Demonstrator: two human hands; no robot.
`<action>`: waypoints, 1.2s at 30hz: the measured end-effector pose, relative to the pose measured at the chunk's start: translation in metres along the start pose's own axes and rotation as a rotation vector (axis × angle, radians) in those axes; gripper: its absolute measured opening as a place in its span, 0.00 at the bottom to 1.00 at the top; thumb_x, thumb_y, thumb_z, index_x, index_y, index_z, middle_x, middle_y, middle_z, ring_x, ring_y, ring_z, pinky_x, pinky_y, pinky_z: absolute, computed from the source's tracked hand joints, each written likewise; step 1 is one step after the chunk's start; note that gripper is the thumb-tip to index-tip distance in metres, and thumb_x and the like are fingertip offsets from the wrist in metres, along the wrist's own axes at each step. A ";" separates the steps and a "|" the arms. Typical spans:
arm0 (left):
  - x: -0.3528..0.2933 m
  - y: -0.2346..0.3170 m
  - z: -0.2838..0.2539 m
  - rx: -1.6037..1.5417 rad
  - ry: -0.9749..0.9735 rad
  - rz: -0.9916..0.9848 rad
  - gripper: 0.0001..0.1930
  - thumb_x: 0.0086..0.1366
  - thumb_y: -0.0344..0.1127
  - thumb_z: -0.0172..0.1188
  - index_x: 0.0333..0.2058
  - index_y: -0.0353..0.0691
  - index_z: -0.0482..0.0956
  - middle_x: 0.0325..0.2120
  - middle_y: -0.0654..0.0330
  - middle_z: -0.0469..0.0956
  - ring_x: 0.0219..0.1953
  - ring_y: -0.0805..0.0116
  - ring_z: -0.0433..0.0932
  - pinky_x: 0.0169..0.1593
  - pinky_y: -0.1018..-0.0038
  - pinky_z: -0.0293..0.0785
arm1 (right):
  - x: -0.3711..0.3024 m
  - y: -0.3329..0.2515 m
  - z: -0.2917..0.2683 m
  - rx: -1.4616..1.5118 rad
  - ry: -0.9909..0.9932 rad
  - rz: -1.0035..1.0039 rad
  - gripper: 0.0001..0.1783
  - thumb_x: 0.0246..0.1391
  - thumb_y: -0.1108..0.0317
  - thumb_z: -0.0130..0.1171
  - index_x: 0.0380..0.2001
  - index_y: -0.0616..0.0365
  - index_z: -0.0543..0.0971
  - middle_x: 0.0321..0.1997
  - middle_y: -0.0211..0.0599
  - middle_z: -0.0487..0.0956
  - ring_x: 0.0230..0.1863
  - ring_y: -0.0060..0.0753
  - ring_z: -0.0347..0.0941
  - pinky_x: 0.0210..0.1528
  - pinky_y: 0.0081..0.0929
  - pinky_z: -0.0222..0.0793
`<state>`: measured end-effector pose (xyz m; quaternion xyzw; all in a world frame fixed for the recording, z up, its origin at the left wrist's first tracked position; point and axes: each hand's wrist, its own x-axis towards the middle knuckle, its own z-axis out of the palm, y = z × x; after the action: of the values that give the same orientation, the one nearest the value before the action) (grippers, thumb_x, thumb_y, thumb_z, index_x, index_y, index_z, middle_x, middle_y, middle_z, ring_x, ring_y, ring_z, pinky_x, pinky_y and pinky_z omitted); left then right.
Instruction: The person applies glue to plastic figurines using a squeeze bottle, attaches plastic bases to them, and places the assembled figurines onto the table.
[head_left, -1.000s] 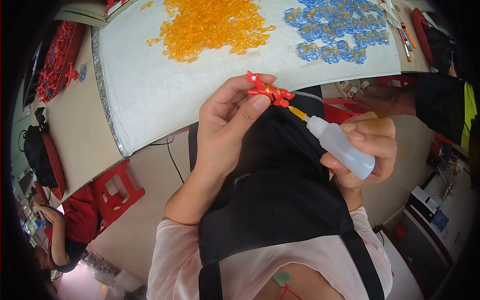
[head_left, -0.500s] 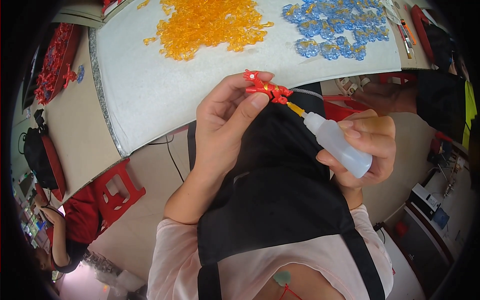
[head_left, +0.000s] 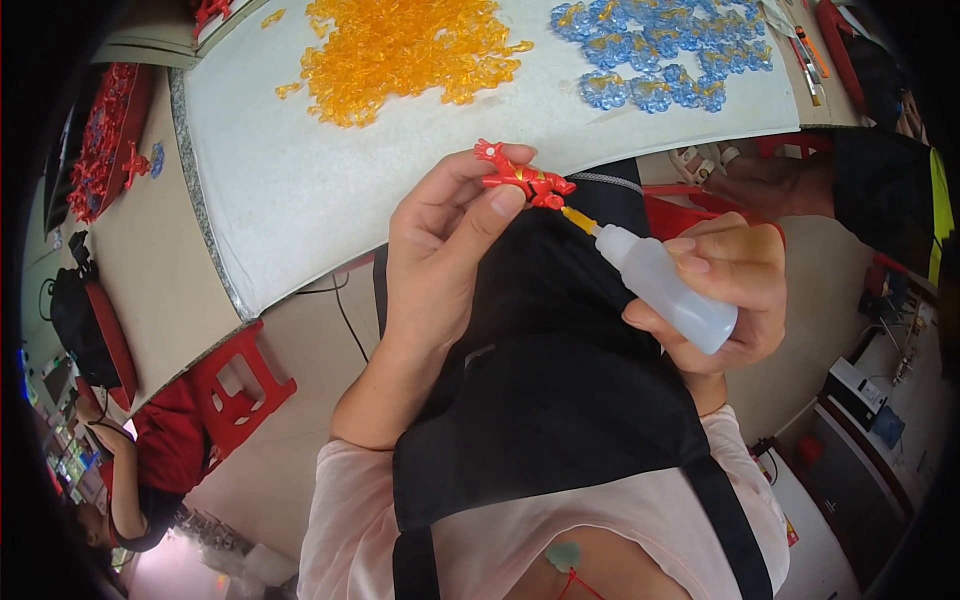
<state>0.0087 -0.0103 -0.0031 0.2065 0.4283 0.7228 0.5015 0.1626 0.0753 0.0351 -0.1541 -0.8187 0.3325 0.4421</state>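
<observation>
My left hand [head_left: 450, 215] is closed, pinching a small red toy figure [head_left: 530, 183] with gold stripes between thumb and fingers. My right hand [head_left: 735, 290] wraps round a translucent white squeeze bottle [head_left: 665, 285], held tilted with its base toward me. The bottle's amber-yellow nozzle tip [head_left: 579, 220] points at the lower end of the figure and sits very close to it; whether they touch I cannot tell. Both hands are above my black apron [head_left: 540, 400], just in front of the table edge.
On the white-covered table [head_left: 250, 180] lie a pile of clear orange pieces [head_left: 400, 55] and clusters of clear blue pieces with orange parts [head_left: 655, 60]. A red tray [head_left: 105, 140] of red pieces is at left, above a red stool [head_left: 240, 390]. A seated person [head_left: 150, 450] is at lower left.
The figure, the bottle and both hands have shifted slightly left in view, and the table has shifted a little with them. The nozzle now appears slightly farther below the figure.
</observation>
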 end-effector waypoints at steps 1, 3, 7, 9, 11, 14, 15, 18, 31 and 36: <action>0.000 0.000 0.000 -0.017 0.003 -0.005 0.11 0.57 0.27 0.51 0.40 0.33 0.69 0.43 0.54 0.69 0.42 0.68 0.71 0.48 0.71 0.67 | 0.000 0.000 0.000 -0.002 0.004 0.004 0.24 0.29 0.62 0.70 0.30 0.58 0.69 0.26 0.36 0.68 0.21 0.26 0.67 0.24 0.20 0.62; 0.000 -0.001 0.000 -0.032 0.003 -0.011 0.11 0.57 0.28 0.51 0.40 0.34 0.69 0.43 0.54 0.69 0.42 0.68 0.71 0.47 0.71 0.67 | 0.000 0.000 0.001 -0.005 0.010 0.007 0.25 0.29 0.62 0.70 0.30 0.58 0.69 0.26 0.36 0.68 0.21 0.26 0.67 0.25 0.20 0.62; 0.001 -0.002 0.000 -0.046 0.006 -0.026 0.11 0.57 0.28 0.51 0.40 0.34 0.69 0.43 0.55 0.69 0.42 0.68 0.72 0.47 0.71 0.67 | 0.000 0.000 0.000 -0.007 0.008 -0.004 0.24 0.29 0.63 0.70 0.30 0.58 0.69 0.26 0.36 0.68 0.21 0.26 0.67 0.25 0.20 0.62; 0.001 -0.002 0.000 -0.040 0.008 -0.027 0.11 0.57 0.28 0.51 0.40 0.34 0.69 0.43 0.55 0.69 0.41 0.68 0.72 0.47 0.71 0.67 | 0.000 0.000 0.000 -0.012 0.000 -0.009 0.24 0.29 0.63 0.70 0.30 0.59 0.69 0.26 0.36 0.68 0.21 0.26 0.67 0.25 0.20 0.62; 0.001 -0.003 0.000 -0.049 0.000 -0.026 0.11 0.57 0.28 0.51 0.40 0.34 0.69 0.43 0.55 0.69 0.41 0.68 0.72 0.47 0.71 0.67 | 0.000 0.000 -0.001 -0.012 -0.014 -0.008 0.24 0.29 0.64 0.70 0.31 0.59 0.69 0.26 0.37 0.68 0.21 0.26 0.68 0.25 0.20 0.62; 0.001 -0.003 0.000 -0.049 0.002 -0.026 0.11 0.57 0.28 0.51 0.40 0.34 0.69 0.43 0.55 0.69 0.41 0.68 0.72 0.47 0.71 0.68 | 0.000 0.000 0.000 -0.007 0.001 -0.009 0.24 0.29 0.64 0.70 0.31 0.58 0.69 0.26 0.37 0.68 0.21 0.26 0.68 0.25 0.20 0.62; 0.001 -0.003 0.001 -0.049 0.001 -0.027 0.11 0.57 0.28 0.51 0.40 0.34 0.69 0.43 0.55 0.69 0.41 0.68 0.72 0.47 0.71 0.68 | 0.000 0.000 0.000 -0.007 0.002 -0.009 0.24 0.29 0.64 0.70 0.31 0.58 0.69 0.26 0.37 0.68 0.21 0.26 0.68 0.25 0.20 0.62; 0.001 -0.003 0.000 -0.068 0.013 -0.034 0.12 0.57 0.27 0.51 0.41 0.34 0.69 0.43 0.55 0.70 0.41 0.68 0.72 0.46 0.72 0.68 | 0.000 0.000 -0.001 -0.010 -0.002 -0.006 0.24 0.29 0.64 0.70 0.31 0.58 0.69 0.26 0.37 0.68 0.21 0.25 0.68 0.25 0.20 0.62; 0.002 -0.002 -0.001 -0.147 0.043 -0.155 0.15 0.59 0.32 0.49 0.44 0.31 0.66 0.33 0.54 0.74 0.36 0.68 0.73 0.44 0.73 0.68 | -0.003 0.002 -0.006 -0.019 0.070 -0.026 0.24 0.32 0.59 0.68 0.31 0.57 0.69 0.27 0.35 0.67 0.21 0.26 0.65 0.22 0.19 0.64; 0.001 -0.002 0.000 -0.150 0.036 -0.166 0.16 0.59 0.32 0.48 0.44 0.31 0.66 0.33 0.54 0.74 0.36 0.68 0.73 0.44 0.73 0.68 | -0.005 0.000 -0.003 -0.033 0.069 -0.009 0.24 0.31 0.60 0.69 0.31 0.57 0.69 0.27 0.35 0.68 0.22 0.27 0.66 0.23 0.19 0.64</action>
<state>0.0094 -0.0096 -0.0053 0.1192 0.3978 0.7122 0.5659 0.1679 0.0738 0.0331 -0.1689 -0.8091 0.3113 0.4689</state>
